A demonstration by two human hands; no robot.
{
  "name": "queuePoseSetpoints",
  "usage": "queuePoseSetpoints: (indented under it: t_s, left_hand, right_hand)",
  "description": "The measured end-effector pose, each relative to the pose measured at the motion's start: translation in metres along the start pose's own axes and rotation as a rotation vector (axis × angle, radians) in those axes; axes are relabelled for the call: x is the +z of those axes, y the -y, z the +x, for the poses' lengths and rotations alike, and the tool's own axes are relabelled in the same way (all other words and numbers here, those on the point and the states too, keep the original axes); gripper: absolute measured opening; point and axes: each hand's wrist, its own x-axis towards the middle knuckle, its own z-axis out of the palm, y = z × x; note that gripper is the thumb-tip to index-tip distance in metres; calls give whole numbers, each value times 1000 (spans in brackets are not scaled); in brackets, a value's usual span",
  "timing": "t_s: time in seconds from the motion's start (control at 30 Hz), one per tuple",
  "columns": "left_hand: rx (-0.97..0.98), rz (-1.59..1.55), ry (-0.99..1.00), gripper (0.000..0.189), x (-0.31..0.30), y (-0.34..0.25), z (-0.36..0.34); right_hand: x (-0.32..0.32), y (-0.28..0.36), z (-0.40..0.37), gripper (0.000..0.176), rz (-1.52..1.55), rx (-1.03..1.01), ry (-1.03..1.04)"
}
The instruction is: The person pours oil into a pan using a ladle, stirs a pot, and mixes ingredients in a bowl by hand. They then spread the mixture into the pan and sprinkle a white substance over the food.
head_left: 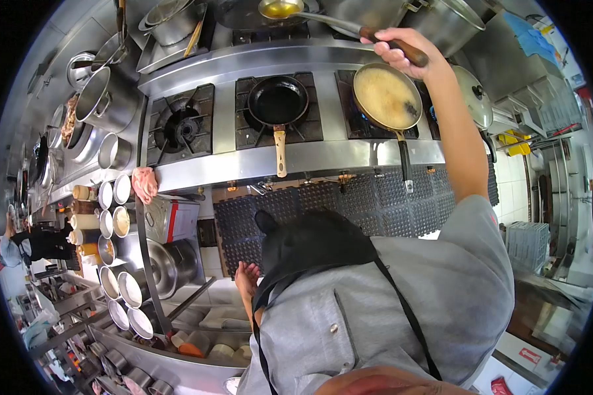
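My right hand (pixel 402 49) is wrapped around the wooden handle of a metal ladle (pixel 329 21). The ladle's bowl, holding yellow liquid that looks like oil, is over the back of the stove. Below my right forearm, a frying pan (pixel 405 128) with pale, foamy contents and a dark patch sits on a burner with a blue flame. A black frying pan (pixel 278 100) with a light handle rests on the middle burner. My left hand (pixel 248 280) hangs low beside the black apron (pixel 316 247), fingers apart and nothing visible in it.
An unlit burner (pixel 180 125) is at the left of the stove. Several white bowls (pixel 130 289) and bottles line the left counter, near a pink cloth (pixel 144 184). A lidded pan (pixel 471 99) is at the right. Another person (pixel 36 245) stands far left.
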Motion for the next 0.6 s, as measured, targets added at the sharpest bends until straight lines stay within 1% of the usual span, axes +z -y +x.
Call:
queuePoseSetpoints:
  t_s: [0.03, 0.1, 0.2, 0.23, 0.33, 0.37, 0.4, 0.43, 0.5, 0.53, 0.57, 0.6]
  left_hand:
    - [3, 25, 6, 53, 1, 2, -1]
    - [-27, 26, 20, 50, 0, 6, -4]
    - [-43, 6, 51, 43, 6, 13, -22]
    - [-55, 3, 23, 42, 6, 18, -26]
    - [-74, 0, -10, 43, 4, 31, -31]
    - [-74, -10, 8, 44, 1, 35, -32]
    - [-73, -20, 27, 45, 0, 36, -37]
    - [-77, -21, 21, 45, 0, 35, -41]
    - [-87, 39, 11, 44, 0, 32, -45]
    - [-84, 24, 14, 42, -3, 33, -42]
    - [-86, 24, 17, 42, -6, 33, -36]
    - [-105, 21, 28, 43, -12, 34, -25]
  right_hand:
    - [-2, -6, -8, 34, 0, 9, 2]
    - [-4, -20, -24, 35, 23, 34, 93]
    - [-5, -45, -41, 38, 66, 112, 111]
    - [-7, -53, -45, 38, 92, 143, 125]
    - [-4, -79, -56, 38, 102, 202, 58]
    - [-2, -88, -58, 37, 112, 220, 40]
    - [-3, -98, -59, 36, 49, 197, 34]
    - [1, -105, -61, 35, 2, 219, 4]
    - [6, -118, -62, 23, -113, 255, -16]
    - [12, -130, -63, 25, -184, 205, -88]
    - [12, -139, -62, 20, -243, 210, -82]
    - [16, -145, -63, 18, -277, 198, -98]
